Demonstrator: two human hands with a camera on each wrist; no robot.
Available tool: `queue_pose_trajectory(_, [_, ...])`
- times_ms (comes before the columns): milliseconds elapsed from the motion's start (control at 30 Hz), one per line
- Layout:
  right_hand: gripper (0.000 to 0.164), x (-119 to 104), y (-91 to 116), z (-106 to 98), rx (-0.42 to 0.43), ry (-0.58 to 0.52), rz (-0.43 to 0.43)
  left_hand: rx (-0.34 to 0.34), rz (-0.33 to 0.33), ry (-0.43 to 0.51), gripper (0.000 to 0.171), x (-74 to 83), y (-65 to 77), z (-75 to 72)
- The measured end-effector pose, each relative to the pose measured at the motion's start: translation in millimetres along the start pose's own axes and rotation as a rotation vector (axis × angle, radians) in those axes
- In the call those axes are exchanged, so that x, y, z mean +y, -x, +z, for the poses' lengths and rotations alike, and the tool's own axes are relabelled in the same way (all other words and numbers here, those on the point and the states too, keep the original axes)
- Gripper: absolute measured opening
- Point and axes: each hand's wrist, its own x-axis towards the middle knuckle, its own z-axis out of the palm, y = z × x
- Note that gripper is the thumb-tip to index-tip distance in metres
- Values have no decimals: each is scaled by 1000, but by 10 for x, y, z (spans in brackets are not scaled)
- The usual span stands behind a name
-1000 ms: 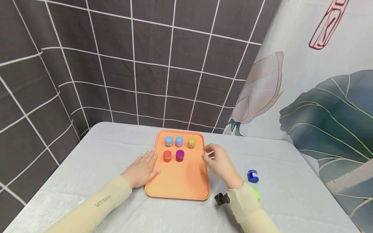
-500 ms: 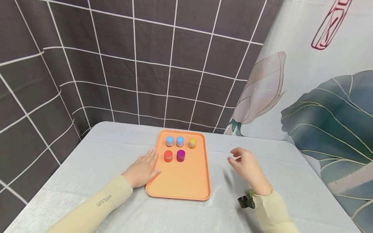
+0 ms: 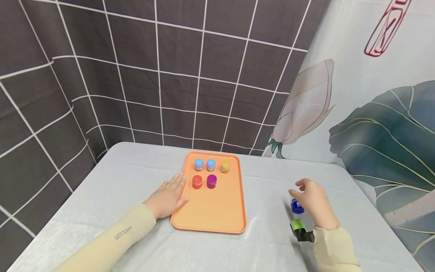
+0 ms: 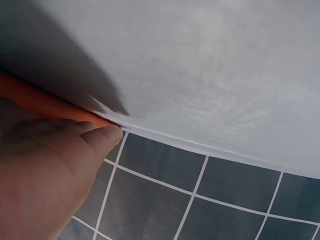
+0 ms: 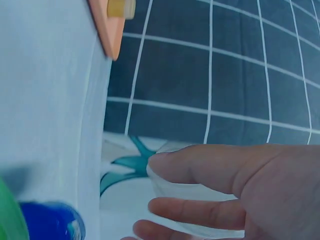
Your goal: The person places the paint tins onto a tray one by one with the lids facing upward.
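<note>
My left hand [image 3: 167, 197] rests with straight fingers on the left rim of an orange tray [image 3: 217, 215]; the left wrist view shows it against the tray's edge. On the tray stand two light-blue-lidded jars, one left [image 3: 198, 165] and one right [image 3: 210, 165], a yellow jar [image 3: 225, 167], a red jar [image 3: 197, 182] and a purple jar [image 3: 212, 181]. To the right, my right hand [image 3: 314, 202] hovers, fingers loosely bent and holding nothing, just above a dark blue jar [image 3: 296, 207]. A green-lidded jar [image 3: 298, 224] sits nearer me, partly covered by the wrist camera.
A grey cloth covers the table [image 3: 136, 170]. Behind it hangs a dark curtain [image 3: 176, 90] with white grid lines, and at the right a white cloth with a printed flower [image 3: 302, 109]. A black wrist camera [image 3: 303, 235] sticks out from the right wrist.
My right hand has moved from the tray's right edge, rightward over the table, to above the dark blue jar. The left hand and the jars on the tray have stayed put.
</note>
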Motion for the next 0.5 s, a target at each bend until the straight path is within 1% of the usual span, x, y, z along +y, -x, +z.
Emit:
queue_pose_trajectory(167, [49, 120, -30, -21, -38, 15, 56, -2, -1, 10, 71, 6, 1, -5])
queue_pose_trajectory(367, [53, 203, -48, -6, -136, 17, 168, -7, -5, -5, 72, -7, -14, 12])
queue_pose_trajectory(433, [52, 227, -50, 7, -158, 19, 185, -5, -2, -9, 73, -12, -21, 20])
queue_pose_trajectory(500, [50, 254, -53, 25, -167, 25, 181, -3, -1, -11, 73, -17, -27, 28])
